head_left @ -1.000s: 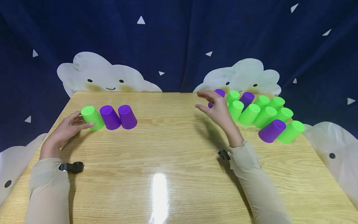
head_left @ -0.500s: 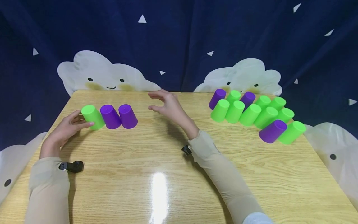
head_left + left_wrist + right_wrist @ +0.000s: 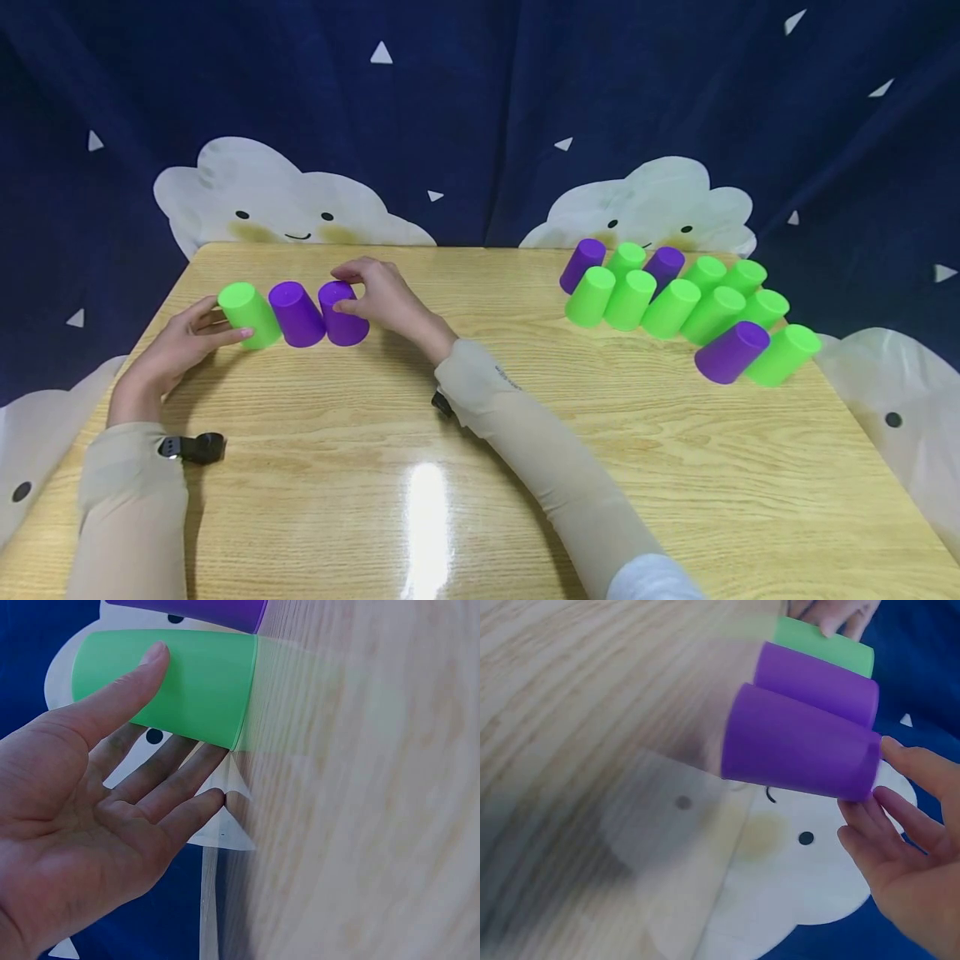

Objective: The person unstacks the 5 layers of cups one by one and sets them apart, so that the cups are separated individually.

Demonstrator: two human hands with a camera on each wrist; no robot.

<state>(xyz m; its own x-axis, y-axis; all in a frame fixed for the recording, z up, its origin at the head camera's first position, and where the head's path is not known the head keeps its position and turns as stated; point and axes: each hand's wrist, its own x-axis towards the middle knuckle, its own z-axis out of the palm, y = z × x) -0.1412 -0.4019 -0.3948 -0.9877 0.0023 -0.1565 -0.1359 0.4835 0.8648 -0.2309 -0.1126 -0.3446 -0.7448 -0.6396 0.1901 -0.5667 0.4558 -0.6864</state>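
Observation:
Three upside-down cups stand in a row at the left of the table in the head view. The left one is a green cup [image 3: 250,317]; my left hand [image 3: 176,346] holds it from the left, thumb across the near side and fingers behind. Beside it is a purple cup [image 3: 296,315] that neither hand holds. At the row's right end my right hand [image 3: 390,300] has its thumb and fingers around the upper part of another purple cup [image 3: 348,325]. In the right wrist view, the thumb and fingertips meet this purple cup [image 3: 802,742] at its narrow end.
Several green cups [image 3: 675,308] and a few purple cups, such as the near purple cup [image 3: 732,352], stand upside down at the table's right back. The wooden table [image 3: 315,508] ends at a dark blue curtain [image 3: 465,108] with clouds.
My right hand has swept left from beside the right-hand cups, across the table, to the purple cup at the row's right end. My left hand stays at the green cup.

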